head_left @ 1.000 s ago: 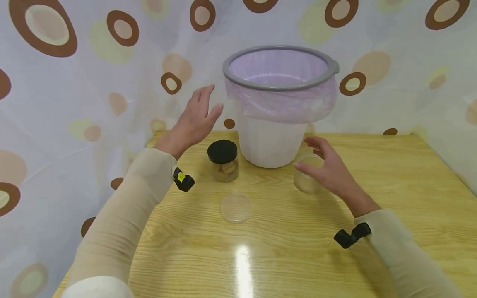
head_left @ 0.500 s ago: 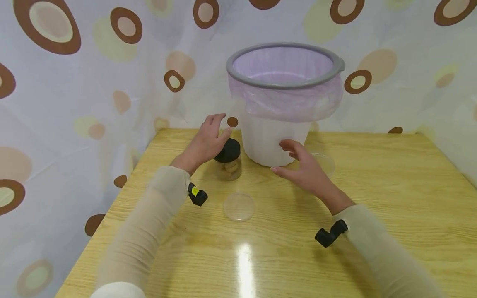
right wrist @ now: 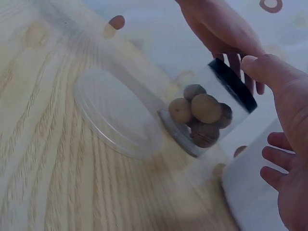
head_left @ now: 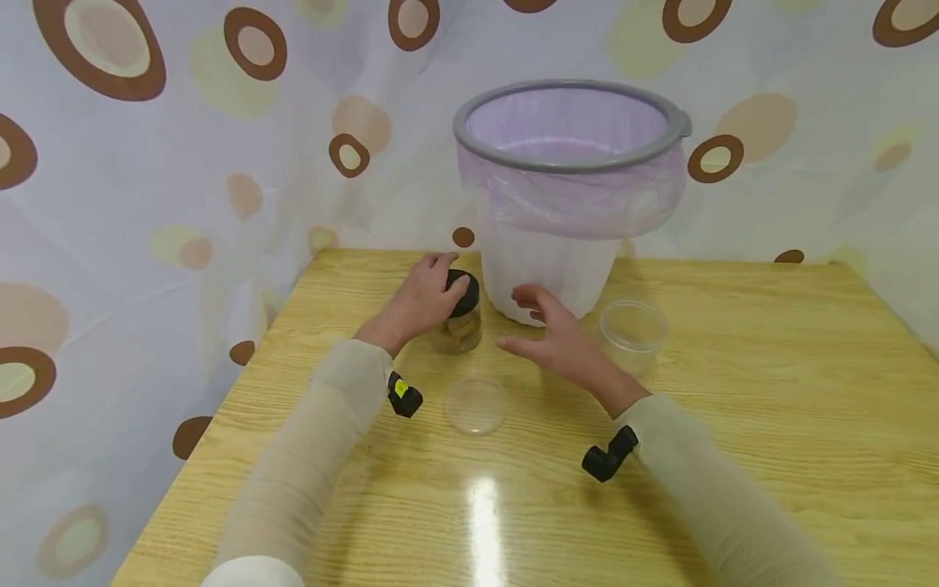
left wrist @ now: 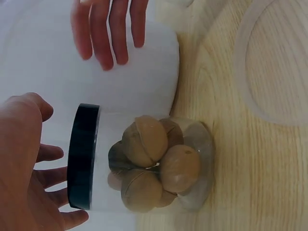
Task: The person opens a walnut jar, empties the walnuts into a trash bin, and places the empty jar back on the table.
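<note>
In the head view a clear jar (head_left: 469, 333) stands upright on the table, topped by a black lid (left wrist: 83, 156). Through its wall several brown, round macadamia nuts (left wrist: 144, 139) show, some with a slit in the shell. My left hand (head_left: 421, 300) is right at the lid, thumb on one side and relaxed fingers on the other; the left wrist view shows a gap between them and the lid. Just right of the jar hovers my right hand (head_left: 559, 342), holding nothing, fingers loosely bent and thumb apart. A clear round lid (head_left: 475, 406) lies flat in front of the jar.
Behind the hands stands a white bin (head_left: 543, 259) with a grey rim and a pale purple liner bag (head_left: 587, 212). A clear round tub (head_left: 637, 328) without a lid sits to its right. Patterned cloth (head_left: 293, 163) hangs along the table's back and left sides.
My left hand has come down and right to the jar's black lid. My right hand has left the clear tub and moved left toward the jar.
</note>
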Motion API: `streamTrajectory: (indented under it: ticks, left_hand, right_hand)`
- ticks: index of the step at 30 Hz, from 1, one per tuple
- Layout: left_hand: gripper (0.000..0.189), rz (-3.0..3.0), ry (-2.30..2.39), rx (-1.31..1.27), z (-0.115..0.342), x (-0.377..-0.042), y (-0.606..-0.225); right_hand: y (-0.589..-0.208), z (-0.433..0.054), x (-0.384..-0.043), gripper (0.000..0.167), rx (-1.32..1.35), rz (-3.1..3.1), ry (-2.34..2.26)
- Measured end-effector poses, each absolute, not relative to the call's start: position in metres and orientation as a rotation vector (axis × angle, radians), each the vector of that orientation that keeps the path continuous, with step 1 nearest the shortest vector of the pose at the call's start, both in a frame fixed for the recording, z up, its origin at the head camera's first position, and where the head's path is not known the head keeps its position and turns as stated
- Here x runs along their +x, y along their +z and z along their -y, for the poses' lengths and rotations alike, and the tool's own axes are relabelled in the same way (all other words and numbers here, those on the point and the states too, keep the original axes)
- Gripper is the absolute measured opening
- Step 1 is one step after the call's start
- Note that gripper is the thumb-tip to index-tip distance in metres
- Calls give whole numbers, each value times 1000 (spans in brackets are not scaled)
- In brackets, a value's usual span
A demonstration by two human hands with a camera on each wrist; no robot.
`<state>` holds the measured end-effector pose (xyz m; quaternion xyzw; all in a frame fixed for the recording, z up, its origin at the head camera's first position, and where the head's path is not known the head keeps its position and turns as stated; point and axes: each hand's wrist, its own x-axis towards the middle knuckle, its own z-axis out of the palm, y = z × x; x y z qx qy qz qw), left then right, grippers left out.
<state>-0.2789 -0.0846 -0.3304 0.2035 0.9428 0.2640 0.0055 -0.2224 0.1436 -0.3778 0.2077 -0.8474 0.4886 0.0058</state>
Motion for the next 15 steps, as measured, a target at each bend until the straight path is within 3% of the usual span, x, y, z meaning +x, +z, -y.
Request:
streamTrajectory:
  ticks: [11, 15]
  left_hand:
    - [56, -3004, 631, 591, 77, -280, -341]
    - [51, -3046, 504, 695, 77, -278, -343]
  right_hand:
    - [-400, -102, -242, 88, 538, 2704, 1637]
    - [-406, -91, -247, 87, 490, 2679, 1721]
